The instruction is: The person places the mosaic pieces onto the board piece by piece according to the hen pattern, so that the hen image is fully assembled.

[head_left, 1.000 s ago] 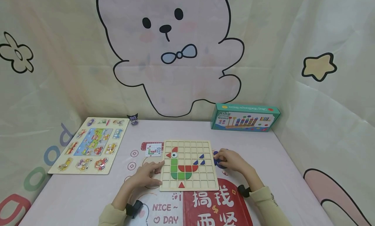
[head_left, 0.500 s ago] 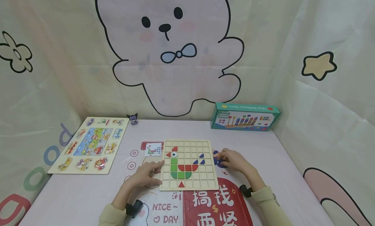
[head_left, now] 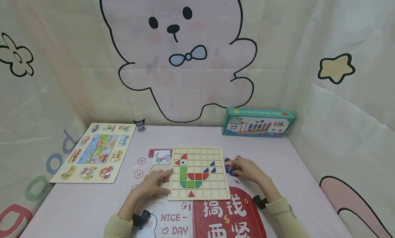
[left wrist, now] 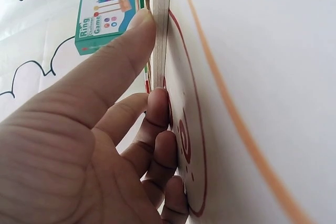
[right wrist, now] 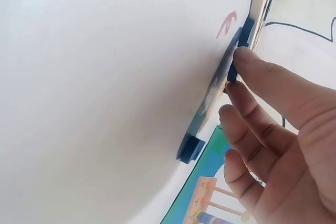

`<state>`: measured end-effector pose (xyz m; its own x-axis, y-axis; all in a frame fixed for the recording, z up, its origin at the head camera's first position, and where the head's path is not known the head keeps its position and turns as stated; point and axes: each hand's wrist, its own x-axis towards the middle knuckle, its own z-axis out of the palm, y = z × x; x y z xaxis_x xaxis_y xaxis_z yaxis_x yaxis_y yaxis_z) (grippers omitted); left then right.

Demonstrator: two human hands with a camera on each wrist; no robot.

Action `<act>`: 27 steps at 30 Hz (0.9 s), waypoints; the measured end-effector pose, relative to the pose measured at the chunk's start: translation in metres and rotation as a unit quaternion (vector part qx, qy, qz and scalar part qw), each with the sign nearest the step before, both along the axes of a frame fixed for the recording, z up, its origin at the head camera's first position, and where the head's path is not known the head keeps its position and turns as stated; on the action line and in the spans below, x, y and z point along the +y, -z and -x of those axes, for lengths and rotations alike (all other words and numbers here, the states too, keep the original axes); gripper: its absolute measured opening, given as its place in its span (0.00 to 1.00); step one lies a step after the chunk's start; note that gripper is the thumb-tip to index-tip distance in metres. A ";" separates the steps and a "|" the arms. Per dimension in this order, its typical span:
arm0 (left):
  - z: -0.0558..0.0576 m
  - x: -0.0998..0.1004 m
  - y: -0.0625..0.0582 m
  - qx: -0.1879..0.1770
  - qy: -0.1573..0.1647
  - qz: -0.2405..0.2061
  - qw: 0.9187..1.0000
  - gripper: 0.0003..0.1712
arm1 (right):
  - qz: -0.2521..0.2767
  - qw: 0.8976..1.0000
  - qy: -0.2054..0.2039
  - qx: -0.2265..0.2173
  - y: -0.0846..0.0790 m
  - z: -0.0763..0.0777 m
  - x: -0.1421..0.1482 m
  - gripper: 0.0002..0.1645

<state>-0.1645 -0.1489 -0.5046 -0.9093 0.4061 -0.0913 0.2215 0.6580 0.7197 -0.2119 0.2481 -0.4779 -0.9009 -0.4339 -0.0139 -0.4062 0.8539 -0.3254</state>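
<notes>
A wooden grid board (head_left: pixel 216 186) lies on the table, with green, red and blue pieces forming a bird shape. At its left edge rests my left hand (head_left: pixel 152 183), thumb and forefinger spread apart along the side. The left wrist view has the thumb (left wrist: pixel 118 53) and fingertips touching the board's edge. Just right of the board, my right hand (head_left: pixel 248 169) pinches a small blue piece (right wrist: pixel 233 71) between thumb and forefinger. Two more blue pieces show near it in the right wrist view, one by the board (right wrist: pixel 245 32) and another farther off (right wrist: pixel 191 149).
A small pattern card (head_left: pixel 161 157) lies at the board's upper left. Farther left is a picture puzzle board (head_left: pixel 118 169). A small dark figurine (head_left: pixel 140 125) and a green Ring game box (head_left: pixel 258 123) stand at the table's back.
My right fingers have drawn back slightly to the right from the board's edge, around the blue pieces. My left hand and the board have stayed in place.
</notes>
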 end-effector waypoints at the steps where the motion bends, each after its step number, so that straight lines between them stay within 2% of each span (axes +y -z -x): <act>1: 0.000 0.000 0.000 0.000 0.000 0.000 1.000 0.45 | 0.002 1.000 -0.001 0.000 -0.001 -0.001 -0.001 0.04; 9: 0.001 0.000 0.001 0.003 0.000 0.004 1.000 0.45 | 0.019 1.000 0.007 -0.005 -0.006 -0.006 -0.010 0.05; 21: 0.001 0.001 0.002 0.000 -0.001 0.001 1.000 0.45 | 0.039 0.999 -0.014 0.007 -0.011 -0.012 -0.030 0.04; 27: 0.000 0.000 0.002 0.002 0.000 -0.001 1.000 0.45 | 0.041 0.999 -0.018 -0.001 -0.010 -0.014 -0.039 0.05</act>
<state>-0.1650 -0.1490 -0.5063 -0.9095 0.4065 -0.0865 0.2253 0.6571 0.7193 -0.1978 0.2089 -0.4674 -0.8850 -0.4650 0.0215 -0.4350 0.8096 -0.3941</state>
